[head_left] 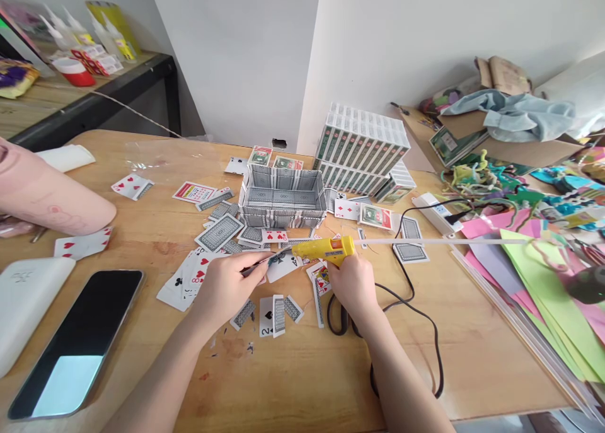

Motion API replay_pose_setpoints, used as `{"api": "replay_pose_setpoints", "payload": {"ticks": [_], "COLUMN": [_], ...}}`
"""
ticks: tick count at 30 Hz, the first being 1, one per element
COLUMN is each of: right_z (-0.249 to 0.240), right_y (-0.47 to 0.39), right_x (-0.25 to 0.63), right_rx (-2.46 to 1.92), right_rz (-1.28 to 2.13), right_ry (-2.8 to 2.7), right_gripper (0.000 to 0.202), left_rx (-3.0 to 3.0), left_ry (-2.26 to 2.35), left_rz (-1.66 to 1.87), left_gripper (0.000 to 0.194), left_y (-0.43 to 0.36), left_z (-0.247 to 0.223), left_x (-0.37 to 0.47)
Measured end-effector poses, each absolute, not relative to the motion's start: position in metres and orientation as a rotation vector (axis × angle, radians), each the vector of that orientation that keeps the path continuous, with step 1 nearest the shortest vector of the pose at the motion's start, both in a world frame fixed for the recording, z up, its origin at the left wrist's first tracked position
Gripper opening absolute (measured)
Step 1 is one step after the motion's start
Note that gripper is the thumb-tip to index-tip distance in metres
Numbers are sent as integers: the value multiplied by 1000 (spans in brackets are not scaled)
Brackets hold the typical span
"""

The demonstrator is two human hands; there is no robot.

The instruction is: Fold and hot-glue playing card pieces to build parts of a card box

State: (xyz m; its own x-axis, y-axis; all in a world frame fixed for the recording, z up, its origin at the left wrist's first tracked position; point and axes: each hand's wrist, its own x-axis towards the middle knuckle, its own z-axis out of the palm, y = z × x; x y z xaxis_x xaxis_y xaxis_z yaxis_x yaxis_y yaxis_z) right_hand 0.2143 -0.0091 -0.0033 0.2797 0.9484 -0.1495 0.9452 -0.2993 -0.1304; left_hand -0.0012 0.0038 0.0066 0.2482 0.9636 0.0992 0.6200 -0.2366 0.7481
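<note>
My right hand (354,282) is closed around the handle of a yellow hot glue gun (317,249), its nozzle pointing left. A long clear glue stick (425,241) sticks out of the gun's back end. Between the fingers of my left hand (234,282) is a playing card (258,264), seen nearly edge-on, close to the nozzle. Whether nozzle and card touch I cannot tell. Just behind both hands stands an open-topped box made of playing cards (283,200), backs showing. Loose cards (220,232) lie around it, and cut card pieces (278,313) lie in front.
Stacked card packs (359,149) stand behind the box. The black cord (437,351) loops by my right arm. Coloured paper sheets (534,294) and a white power strip (435,213) lie right. A phone (75,345), white power bank (33,307) and pink bottle (51,190) occupy the left.
</note>
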Motion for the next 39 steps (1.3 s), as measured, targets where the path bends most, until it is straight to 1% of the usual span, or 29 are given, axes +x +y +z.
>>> {"api": "replay_pose_setpoints", "payload": {"ticks": [10,17,26,39], "right_z": [-2,-1,0,6], "right_y": [-11,-12,-13,-12], "right_x": [215,215,216,217], "right_rx": [-2442,-2424,-2401,-2475], "right_rz": [236,180,174,190], "right_ry": [-1847,-1838,-1791,-1774], "right_gripper": [26,21,18,21], "left_rx": [1948,1958,1952,1959], "left_ry": [1452,1451,1466,1467], "left_rz": [759,760,762,752], "left_gripper": [24,24,27,27], "left_y": [3,3,3,3], "left_z": [6,6,7,7], "left_x": [-1,0,0,-1]}}
